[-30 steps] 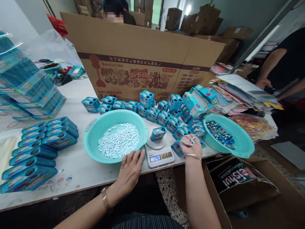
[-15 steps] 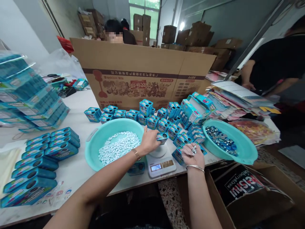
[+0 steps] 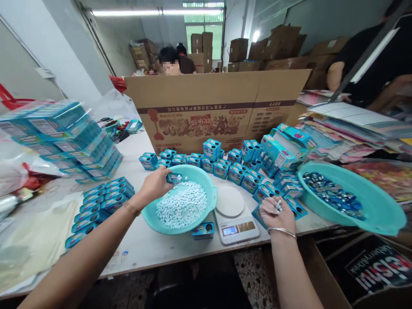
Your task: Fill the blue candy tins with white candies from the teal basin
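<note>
My left hand (image 3: 157, 185) is closed on a small blue box (image 3: 175, 177), tilted over the far left part of the turquoise basin (image 3: 210, 193). A few white pieces show at the box's opening. Below it lie many small white tablets (image 3: 182, 207) inside the basin. My right hand (image 3: 269, 211) is palm up with curled fingers, cupping several white tablets (image 3: 278, 207) beside the kitchen scale (image 3: 240, 232). The scale's round plate (image 3: 229, 201) bears nothing, and its display is lit. Between basin and scale stands another blue box (image 3: 203, 231).
Rows of blue boxes (image 3: 222, 169) stand behind the scale, before a large carton (image 3: 206, 94). At right, another turquoise basin (image 3: 380, 210) holds shiny blue lids. More boxes (image 3: 117, 193) and wrapped stacks (image 3: 80, 137) stand at left. Other people (image 3: 363, 56) are beyond the table.
My left hand has carried the blue box from the scale leftward over the basin and tilted it. The scale's reading has dropped. My right hand still cups tablets. The view has shifted.
</note>
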`<action>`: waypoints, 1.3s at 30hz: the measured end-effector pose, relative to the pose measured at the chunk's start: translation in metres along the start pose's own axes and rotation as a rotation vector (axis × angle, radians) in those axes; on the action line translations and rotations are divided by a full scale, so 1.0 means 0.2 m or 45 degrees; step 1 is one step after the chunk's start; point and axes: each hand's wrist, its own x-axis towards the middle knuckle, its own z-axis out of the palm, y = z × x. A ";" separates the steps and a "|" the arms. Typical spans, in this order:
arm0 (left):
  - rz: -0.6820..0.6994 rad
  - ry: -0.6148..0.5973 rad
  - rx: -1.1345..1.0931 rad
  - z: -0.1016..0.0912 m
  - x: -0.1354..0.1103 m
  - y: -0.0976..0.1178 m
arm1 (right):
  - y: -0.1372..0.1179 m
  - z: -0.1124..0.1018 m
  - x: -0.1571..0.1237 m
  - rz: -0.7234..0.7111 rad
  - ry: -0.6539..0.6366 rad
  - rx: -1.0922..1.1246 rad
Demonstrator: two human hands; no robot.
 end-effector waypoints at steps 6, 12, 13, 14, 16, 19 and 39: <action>0.087 -0.259 0.176 0.05 0.02 -0.06 | 0.00 0.04 -0.03 -0.034 0.081 0.079; 0.126 -0.302 0.219 0.06 0.02 -0.04 | -0.04 0.04 -0.05 -0.076 0.127 0.130; 0.136 -0.300 0.223 0.06 0.02 -0.04 | -0.05 0.03 -0.05 -0.075 0.125 0.125; 0.143 -0.296 0.226 0.05 0.02 -0.03 | -0.05 0.03 -0.05 -0.071 0.123 0.122; 0.145 -0.288 0.237 0.04 0.03 -0.02 | -0.06 0.03 -0.05 -0.065 0.121 0.122; 0.134 -0.269 0.259 0.02 0.04 -0.01 | -0.06 0.02 -0.05 -0.082 0.122 0.137; 0.110 -0.199 0.203 0.04 0.07 -0.02 | -0.09 0.01 -0.05 -0.088 0.164 0.166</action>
